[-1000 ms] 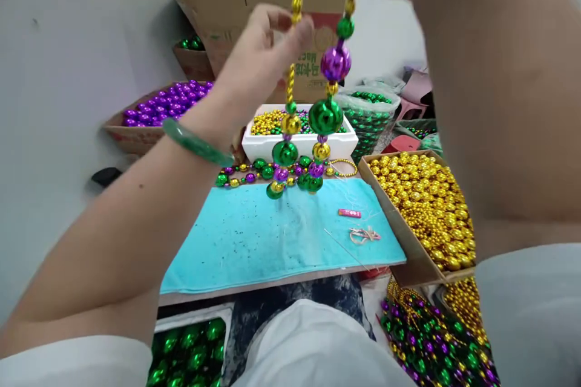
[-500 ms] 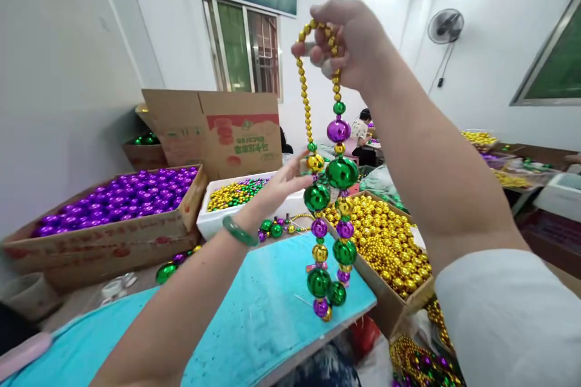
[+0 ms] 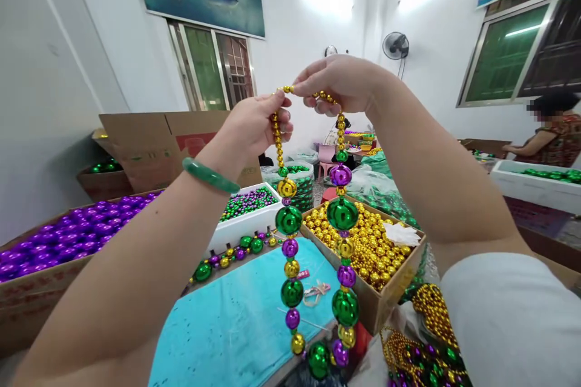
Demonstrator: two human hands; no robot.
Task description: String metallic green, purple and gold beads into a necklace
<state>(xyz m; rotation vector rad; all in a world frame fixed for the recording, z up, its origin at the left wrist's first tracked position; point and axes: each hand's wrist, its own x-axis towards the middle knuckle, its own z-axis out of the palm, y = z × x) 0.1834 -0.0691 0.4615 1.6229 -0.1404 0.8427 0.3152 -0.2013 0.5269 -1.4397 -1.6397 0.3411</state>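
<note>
A bead necklace [image 3: 288, 220] of gold, green and purple shiny balls hangs in a long loop between my two raised hands. My left hand [image 3: 261, 123], with a green bangle [image 3: 211, 175] on its wrist, pinches the small gold beads at the top left of the loop. Close by on the right, my right hand [image 3: 341, 83] grips the gold strand, its fingers curled round the beads. A short row of gold beads spans the gap between the hands. The larger balls dangle over the blue table cover [image 3: 227, 320] and its front edge.
A box of gold beads [image 3: 372, 242] stands right of the table, a box of purple balls [image 3: 68, 236] at left. Behind are a white foam box [image 3: 247, 217] and finished strands [image 3: 231, 254]. More necklaces [image 3: 426, 338] lie lower right. A person [image 3: 551, 130] works at far right.
My left hand has risen from beside the larger balls to the top and taken hold of the gold beads. My right hand has come down. The loop has spread wider and the view has turned right.
</note>
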